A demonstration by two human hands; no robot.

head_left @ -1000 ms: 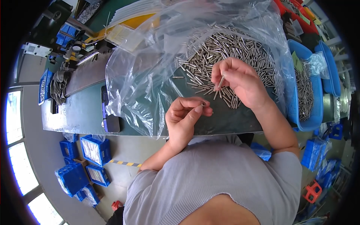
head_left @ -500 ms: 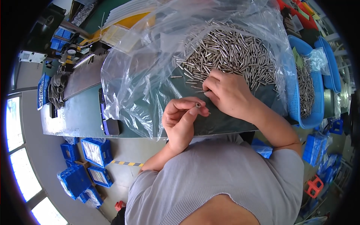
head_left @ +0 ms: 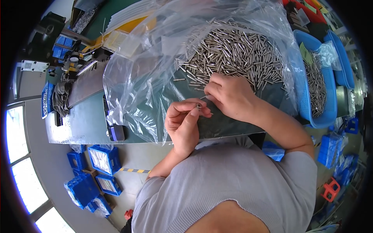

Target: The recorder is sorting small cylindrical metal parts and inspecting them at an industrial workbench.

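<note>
Pinched between the thumb and fingertips of my left hand [head_left: 184,126] is a small round metal ring [head_left: 199,105], its hole facing up. My right hand [head_left: 234,96] is closed with its fingertips on a thin metal pin [head_left: 205,97], whose free end points toward the ring, a short gap apart. Just beyond my right hand spreads a large pile of slim metal pins [head_left: 241,52], lying on a clear plastic bag [head_left: 136,97]. One loose pin [head_left: 179,79] lies left of the pile.
The green table [head_left: 83,126] ends close to my body. At right stands a blue basket [head_left: 331,93] of pins, with another blue basket [head_left: 344,66] beyond it. A dark metal plate [head_left: 87,83] lies at left. Blue crates [head_left: 103,159] stand on the floor.
My right hand has shifted slightly left, bringing the pin a little nearer the ring. My left hand keeps its pinch. The whole view has shifted slightly.
</note>
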